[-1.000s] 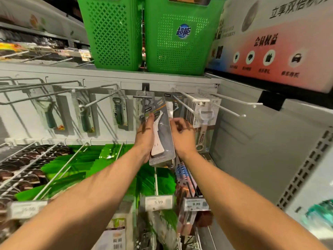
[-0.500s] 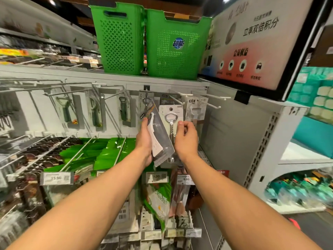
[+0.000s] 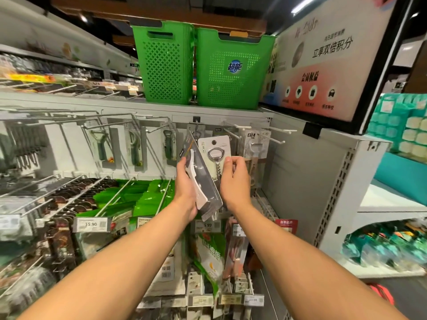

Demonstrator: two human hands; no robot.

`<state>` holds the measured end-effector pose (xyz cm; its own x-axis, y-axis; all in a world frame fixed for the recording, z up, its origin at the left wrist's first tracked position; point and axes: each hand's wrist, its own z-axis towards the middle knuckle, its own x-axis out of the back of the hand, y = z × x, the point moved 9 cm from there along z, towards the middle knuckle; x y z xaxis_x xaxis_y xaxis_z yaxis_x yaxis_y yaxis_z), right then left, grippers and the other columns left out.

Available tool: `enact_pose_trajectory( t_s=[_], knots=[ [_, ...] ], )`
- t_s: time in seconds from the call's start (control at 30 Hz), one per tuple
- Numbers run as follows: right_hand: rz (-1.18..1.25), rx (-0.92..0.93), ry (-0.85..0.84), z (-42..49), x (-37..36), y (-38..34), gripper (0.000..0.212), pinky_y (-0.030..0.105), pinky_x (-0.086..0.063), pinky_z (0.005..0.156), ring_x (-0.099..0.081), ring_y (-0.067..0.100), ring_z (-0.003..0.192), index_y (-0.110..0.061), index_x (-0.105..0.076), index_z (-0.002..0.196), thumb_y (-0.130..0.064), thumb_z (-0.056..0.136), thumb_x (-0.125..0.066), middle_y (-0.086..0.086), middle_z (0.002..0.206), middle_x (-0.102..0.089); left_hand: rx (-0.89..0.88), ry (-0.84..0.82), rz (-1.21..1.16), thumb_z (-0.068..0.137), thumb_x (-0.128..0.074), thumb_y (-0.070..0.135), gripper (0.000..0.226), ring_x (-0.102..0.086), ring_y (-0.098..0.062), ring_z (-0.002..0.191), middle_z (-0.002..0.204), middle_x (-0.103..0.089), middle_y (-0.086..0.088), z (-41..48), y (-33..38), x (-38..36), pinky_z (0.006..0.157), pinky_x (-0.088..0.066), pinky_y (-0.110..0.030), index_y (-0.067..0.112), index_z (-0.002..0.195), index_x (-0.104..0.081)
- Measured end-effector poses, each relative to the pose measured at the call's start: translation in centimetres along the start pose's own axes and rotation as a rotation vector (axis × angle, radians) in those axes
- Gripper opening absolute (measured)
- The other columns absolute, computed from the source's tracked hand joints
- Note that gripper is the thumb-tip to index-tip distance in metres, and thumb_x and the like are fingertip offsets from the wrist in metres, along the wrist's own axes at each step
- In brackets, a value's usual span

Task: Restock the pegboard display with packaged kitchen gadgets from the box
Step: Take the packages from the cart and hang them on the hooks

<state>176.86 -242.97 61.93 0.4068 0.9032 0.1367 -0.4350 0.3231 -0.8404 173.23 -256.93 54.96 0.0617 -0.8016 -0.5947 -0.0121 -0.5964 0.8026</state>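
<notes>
- I am watching my left hand (image 3: 186,189) gripping a grey blister pack (image 3: 204,179) with a white tool inside. Its fingers are curling round the pack's left edge, and the pack is tilting before the pegboard's (image 3: 69,146) top row.
- My right hand (image 3: 235,181) is pinching the right edge of a corkscrew card (image 3: 217,146) just behind that pack. I cannot tell whether the card is hanging on a peg.
- White hooks (image 3: 283,130) are jutting out just right of the card, with open room beyond them.
- Peeler packs (image 3: 101,146) are hanging well left, and green baskets (image 3: 233,70) are sitting on the shelf above.
</notes>
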Motion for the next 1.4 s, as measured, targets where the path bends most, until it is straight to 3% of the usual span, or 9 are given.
enact_pose_trajectory(
  t_s=[0.2, 0.33, 0.43, 0.53, 0.67, 0.9, 1.03, 1.2, 1.4],
  knots=[
    [-0.046, 0.031, -0.036, -0.3, -2.0, -1.4, 0.025, 0.034, -0.046, 0.069, -0.056, 0.012, 0.073, -0.021, -0.055, 0.099, -0.038, 0.11, -0.04, -0.001, 0.081, -0.063, -0.052, 0.083, -0.024, 0.097, -0.043, 0.073, 0.075, -0.075, -0.03, 0.092, 0.117, -0.077, -0.018, 0.1, 2.1, 2.8, 0.079, -0.059, -0.038, 0.013, 0.131, -0.071],
    [-0.057, -0.013, -0.058, -0.1, -3.4, -1.7, 0.024, 0.027, -0.042, 0.064, -0.059, 0.013, 0.077, -0.022, -0.056, 0.101, -0.039, 0.11, -0.04, 0.001, 0.087, -0.067, -0.111, 0.111, -0.006, 0.096, -0.043, 0.074, 0.073, -0.076, -0.029, 0.09, 0.108, -0.078, -0.014, 0.6, 3.7, 4.3, 0.082, -0.057, -0.037, 0.013, 0.125, -0.071],
    [-0.044, -0.044, -0.041, 0.2, -3.9, -1.5, 0.024, 0.027, -0.041, 0.062, -0.058, 0.012, 0.073, -0.022, -0.057, 0.101, -0.038, 0.11, -0.041, 0.002, 0.086, -0.067, -0.128, 0.128, 0.004, 0.099, -0.044, 0.069, 0.06, -0.072, -0.025, 0.071, 0.082, -0.075, -0.008, 1.1, 4.5, 4.9, 0.074, -0.055, -0.035, 0.017, 0.105, -0.072],
    [-0.05, -0.047, -0.043, 0.4, -4.5, -1.4, 0.025, 0.025, -0.04, 0.059, -0.055, 0.011, 0.068, -0.02, -0.057, 0.101, -0.038, 0.109, -0.042, 0.001, 0.083, -0.067, -0.135, 0.145, 0.015, 0.099, -0.044, 0.07, 0.058, -0.072, -0.027, 0.079, 0.082, -0.076, -0.008, 1.7, 4.8, 5.3, 0.083, -0.056, -0.039, 0.019, 0.101, -0.072],
    [-0.075, -0.067, -0.029, 1.0, -5.3, -0.7, 0.025, 0.029, -0.04, 0.058, -0.058, 0.015, 0.071, -0.023, -0.055, 0.098, -0.041, 0.109, -0.041, 0.003, 0.084, -0.068, -0.136, 0.179, 0.043, 0.096, -0.045, 0.073, 0.063, -0.075, -0.031, 0.094, 0.097, -0.079, -0.009, 2.2, 5.0, 5.8, 0.086, -0.058, -0.041, 0.02, 0.117, -0.073],
    [-0.062, -0.047, 0.018, 2.4, -6.4, 0.1, 0.004, 0.028, -0.038, 0.056, -0.06, 0.013, 0.072, -0.025, -0.044, 0.112, -0.028, 0.109, -0.045, -0.002, 0.084, -0.066, -0.209, 0.322, 0.158, 0.064, -0.055, 0.091, 0.087, -0.072, -0.027, 0.111, 0.113, -0.079, 0.0, 4.3, 5.6, 7.8, 0.106, -0.053, -0.05, 0.029, 0.123, -0.073],
    [-0.1, -0.038, 0.0, 4.0, -7.6, 1.1, 0.013, 0.015, -0.033, 0.054, -0.06, 0.005, 0.077, -0.026, -0.052, 0.117, -0.019, 0.108, -0.045, -0.006, 0.102, -0.066, -0.227, 0.318, 0.166, 0.066, -0.056, 0.091, 0.083, -0.073, -0.027, 0.109, 0.109, -0.08, 0.001, 6.2, 6.1, 7.7, 0.105, -0.053, -0.051, 0.029, 0.119, -0.075],
    [-0.105, 0.014, 0.019, 6.6, -9.8, 3.1, 0.025, 0.025, -0.041, 0.084, -0.062, 0.019, 0.11, -0.025, -0.061, 0.128, -0.023, 0.106, -0.049, 0.001, 0.122, -0.067, -0.297, 0.371, 0.191, 0.079, -0.052, 0.078, 0.068, -0.069, -0.021, 0.113, 0.115, -0.077, 0.005, 7.9, 7.7, 7.2, 0.111, -0.049, -0.045, 0.029, 0.118, -0.075],
    [-0.192, 0.005, -0.014, 10.3, -13.0, 6.1, 0.039, 0.033, -0.044, 0.103, -0.059, 0.03, 0.123, -0.024, -0.058, 0.143, -0.021, 0.105, -0.049, 0.012, 0.133, -0.065, -0.299, 0.336, 0.232, 0.071, -0.049, 0.086, 0.074, -0.069, -0.021, 0.118, 0.121, -0.077, 0.006, 13.5, 7.8, 8.0, 0.113, -0.048, -0.047, 0.034, 0.116, -0.077]
  ],
)
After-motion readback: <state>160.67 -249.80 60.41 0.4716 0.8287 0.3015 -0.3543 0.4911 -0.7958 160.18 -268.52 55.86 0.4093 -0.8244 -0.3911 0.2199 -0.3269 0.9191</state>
